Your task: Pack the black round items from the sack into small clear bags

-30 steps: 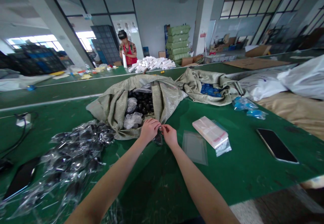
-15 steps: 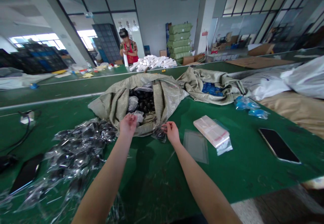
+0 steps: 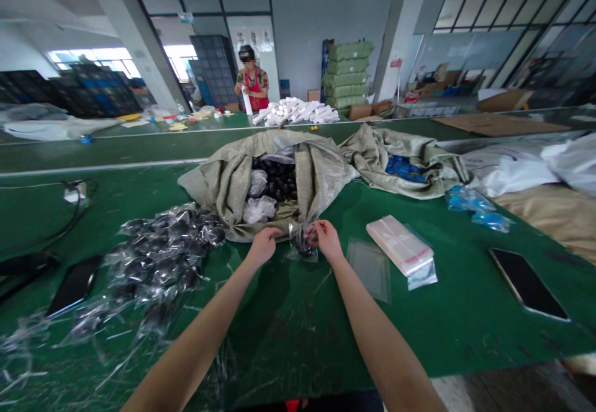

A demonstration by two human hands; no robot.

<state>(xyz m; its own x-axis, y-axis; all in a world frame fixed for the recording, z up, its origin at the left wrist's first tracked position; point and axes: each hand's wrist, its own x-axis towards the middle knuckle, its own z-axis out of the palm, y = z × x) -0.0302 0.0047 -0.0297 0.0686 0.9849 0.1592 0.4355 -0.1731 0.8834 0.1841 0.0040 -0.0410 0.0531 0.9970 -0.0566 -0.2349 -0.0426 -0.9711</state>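
My right hand (image 3: 326, 241) pinches the edge of a small clear plastic bag (image 3: 298, 252) with a dark round item inside, at the front of a woven sack (image 3: 223, 157). To the left of that bag is my left hand (image 3: 264, 246), its fingers drawn together and pointing at the bag; what they hold, if anything, cannot be made out. Behind the hands the open sack shows black rounded pieces (image 3: 279, 182) and crumpled clear plastic (image 3: 259, 210). Left of my left hand lies a heap of black pieces in clear bags (image 3: 162, 250).
To the right lie a stack of flat clear bags (image 3: 399, 244), loose clear sleeves (image 3: 369, 269) and a phone (image 3: 528, 283). Another phone (image 3: 74, 285) lies left. A second sack (image 3: 367, 151) holds blue pieces (image 3: 404, 168). Across the table stands a person (image 3: 254, 83) by white rolls (image 3: 298, 111).
My left hand has come away from the crumpled plastic at the sack's mouth, moving down and right toward the small bag. My right hand keeps hold of the bag. The view has shifted slightly left.
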